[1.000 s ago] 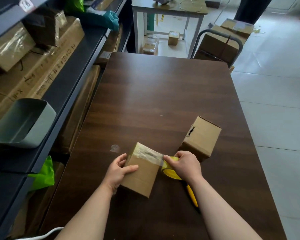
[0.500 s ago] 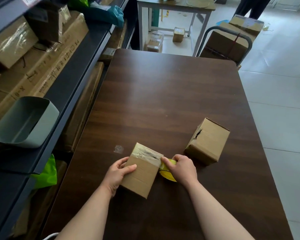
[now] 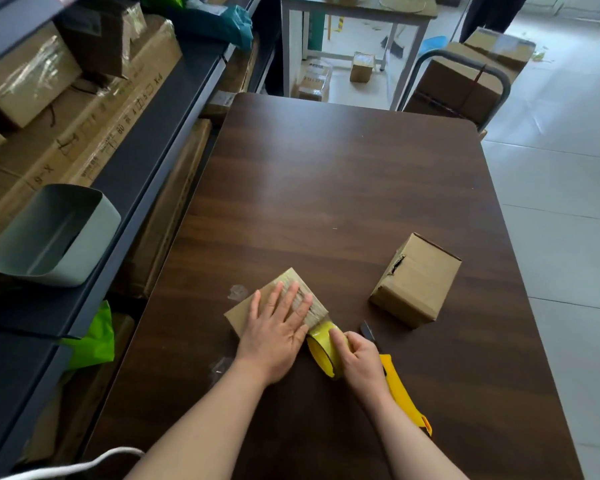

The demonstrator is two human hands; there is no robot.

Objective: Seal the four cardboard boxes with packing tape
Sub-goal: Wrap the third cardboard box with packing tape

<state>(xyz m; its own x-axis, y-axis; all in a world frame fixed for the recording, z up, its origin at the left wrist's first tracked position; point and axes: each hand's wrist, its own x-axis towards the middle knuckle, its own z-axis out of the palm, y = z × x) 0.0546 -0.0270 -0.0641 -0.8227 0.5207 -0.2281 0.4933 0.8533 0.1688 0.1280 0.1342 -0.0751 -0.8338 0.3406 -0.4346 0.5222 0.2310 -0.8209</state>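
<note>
Your right grip [image 3: 361, 362] is closed round the yellow tape roll [image 3: 321, 348] and holds it on edge. A yellow-handled cutter [image 3: 400, 393] lies on the counter [image 3: 326, 185] beneath your right wrist. Its dark tip shows just beyond the right grip.

Immediately left of the right grip, your left grip [image 3: 278, 327] lies flat, fingers straight and spread. It presses down on the top of the first cardboard box [image 3: 241, 311]. The roll sits just beside this box, at the corner nearest the right grip. A strip of clear tape [image 3: 314, 308] runs from the roll across the box top and passes under the left fingertips.

Beyond the right grip and to its right, well apart, the second cardboard box [image 3: 416, 282] rests on the counter. Its left end face shows a dark gap at the seam.

Left of the left grip, off the counter, a shelf [image 3: 146, 133] carries a grey bin [image 3: 52, 233] and large cartons. Past the counter's far edge, a cart [image 3: 465, 81] holds more cartons.
</note>
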